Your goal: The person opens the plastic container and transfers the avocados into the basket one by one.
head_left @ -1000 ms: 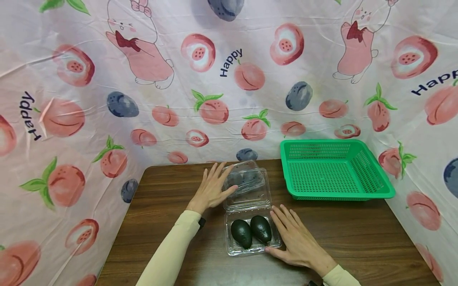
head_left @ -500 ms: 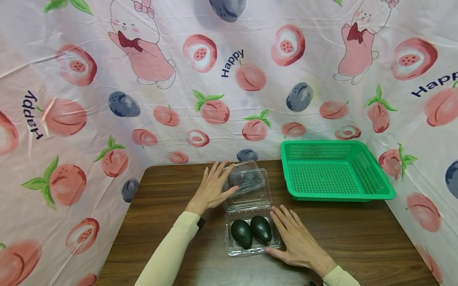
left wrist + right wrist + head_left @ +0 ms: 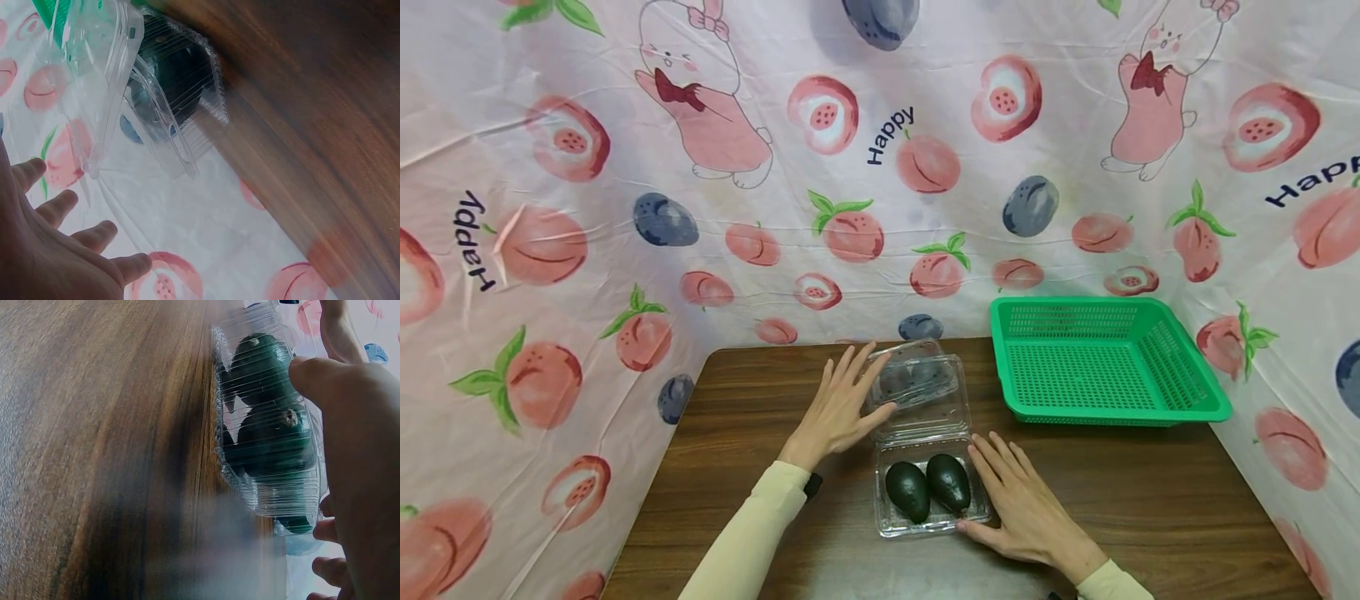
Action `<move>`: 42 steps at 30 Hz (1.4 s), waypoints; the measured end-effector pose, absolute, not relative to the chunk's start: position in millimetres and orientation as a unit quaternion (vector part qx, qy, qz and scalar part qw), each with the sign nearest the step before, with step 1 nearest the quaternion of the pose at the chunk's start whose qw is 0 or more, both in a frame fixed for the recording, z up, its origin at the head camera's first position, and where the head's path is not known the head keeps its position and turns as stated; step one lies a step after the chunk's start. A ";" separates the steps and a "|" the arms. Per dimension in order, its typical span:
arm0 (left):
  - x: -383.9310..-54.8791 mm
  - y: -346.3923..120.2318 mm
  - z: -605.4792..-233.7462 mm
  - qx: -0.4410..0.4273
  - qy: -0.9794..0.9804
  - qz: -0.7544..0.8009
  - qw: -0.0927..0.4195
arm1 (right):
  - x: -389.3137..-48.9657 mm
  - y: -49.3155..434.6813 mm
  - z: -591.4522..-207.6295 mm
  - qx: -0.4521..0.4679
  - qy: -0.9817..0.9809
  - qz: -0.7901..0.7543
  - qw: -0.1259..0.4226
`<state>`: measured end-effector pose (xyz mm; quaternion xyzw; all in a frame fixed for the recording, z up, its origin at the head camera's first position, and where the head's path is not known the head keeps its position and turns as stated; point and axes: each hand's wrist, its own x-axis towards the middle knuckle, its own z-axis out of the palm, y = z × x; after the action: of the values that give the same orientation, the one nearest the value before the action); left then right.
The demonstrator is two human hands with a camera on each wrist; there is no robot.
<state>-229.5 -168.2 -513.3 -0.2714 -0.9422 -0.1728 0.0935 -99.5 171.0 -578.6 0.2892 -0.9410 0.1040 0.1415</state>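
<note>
Two dark green avocados (image 3: 907, 492) lie side by side in the base of a clear plastic clamshell box (image 3: 887, 527), whose lid (image 3: 917, 415) is swung back behind it. My left hand (image 3: 835, 408) hovers at the lid's left edge, fingers spread and straight, holding nothing; its fingertips (image 3: 97, 236) point past the lid in the left wrist view. My right hand (image 3: 1026, 504) rests along the box's right side, thumb at the front corner and fingers nearly straight beside the rim. Through the ribbed wall in the right wrist view, both avocados (image 3: 275, 437) show.
To the right at the back of the brown wooden table (image 3: 752, 383) stands a green perforated plastic basket (image 3: 1078, 375), with nothing in it. A cloth printed with peaches (image 3: 928, 162) hangs behind and at both sides of the table.
My left hand has drawn slightly left and toward me, away from the lid. The right hand, box and avocados keep their places, while the head view has shifted a little.
</note>
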 end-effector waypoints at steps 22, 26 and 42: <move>-179.6 -188.0 -527.4 -0.267 -0.944 -0.160 0.108 | -97.1 170.0 -578.6 0.285 -0.941 0.102 0.154; -170.6 -188.9 -529.4 -0.273 -0.943 -0.151 0.117 | -97.6 170.1 -578.3 0.285 -0.940 0.099 0.159; -135.7 -184.8 -546.2 -0.288 -0.939 -0.130 0.137 | -98.6 170.2 -580.4 0.287 -0.940 0.098 0.158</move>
<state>-135.7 -184.8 -546.2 -0.2883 -0.9386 -0.1304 0.1374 -98.6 170.2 -580.4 0.2866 -0.9398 0.0980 0.1579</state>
